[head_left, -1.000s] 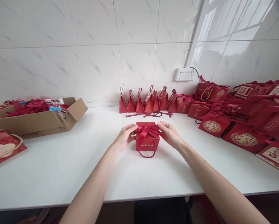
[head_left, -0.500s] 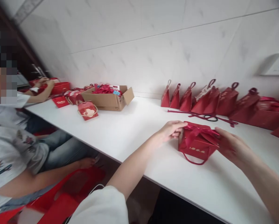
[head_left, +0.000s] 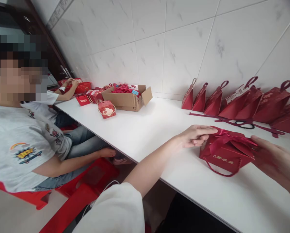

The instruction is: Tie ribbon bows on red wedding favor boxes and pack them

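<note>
A dark red gift box (head_left: 224, 159) with a satin bow on top, gold lettering on its front and a cord handle hanging down stands on the white table. My left hand (head_left: 195, 136) is at its upper left edge, index finger stretched toward the bow (head_left: 224, 137) and the other fingers curled in against the box side. On the other side, my right hand (head_left: 272, 158) lies along the right corner with its fingers fairly straight; its thumb is hidden. Behind the box lie a loose dark red ribbon (head_left: 203, 116) and a black ring-shaped item (head_left: 244, 125).
Several red pointed boxes with loops (head_left: 213, 102) line the tiled wall. A cardboard carton (head_left: 122, 100) of red ribbons stands farther left, beside a red patterned box (head_left: 106, 109). A seated person (head_left: 21, 139) is at left, and another person's hands (head_left: 73, 83) are at the far end.
The view has swung left, so things appear farther right. My hands remain around the bowed gift box, and the right hand's fingertips sit slightly lower along its corner.
</note>
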